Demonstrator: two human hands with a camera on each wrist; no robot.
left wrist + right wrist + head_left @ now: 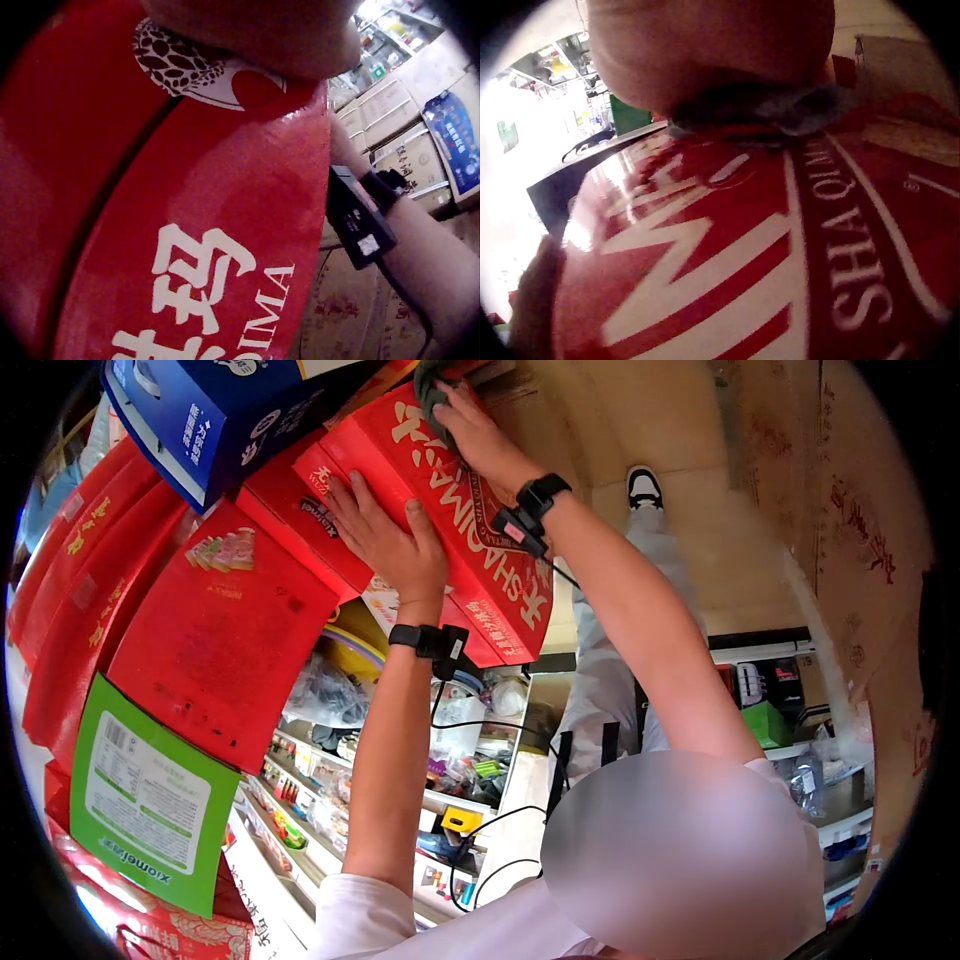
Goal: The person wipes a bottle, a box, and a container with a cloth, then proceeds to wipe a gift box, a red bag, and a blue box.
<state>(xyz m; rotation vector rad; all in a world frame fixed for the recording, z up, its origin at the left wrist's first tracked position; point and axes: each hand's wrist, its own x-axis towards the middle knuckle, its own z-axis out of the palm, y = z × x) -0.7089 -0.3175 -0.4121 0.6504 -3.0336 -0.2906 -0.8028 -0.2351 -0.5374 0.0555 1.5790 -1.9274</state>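
Note:
A red gift box [430,490] with large white lettering lies tilted among other boxes in the head view. My left hand [395,550] rests flat on its near-left part, fingers straight and spread. On the far upper end of the box, my right hand [485,440] holds a dark grey-green cloth [432,405] against the surface. The right wrist view shows the cloth [780,109] bunched under the palm, with the fingers hidden behind the hand. Glossy red cardboard [225,172] fills most of the left wrist view.
A blue box [240,430] stands at the upper left. Red boxes [215,630] and a green one [150,795] line the left side. Shelves with small packaged goods [480,765] lie below the arms. Brown cartons [850,560] stand at the right. Cables hang from both wrist cameras.

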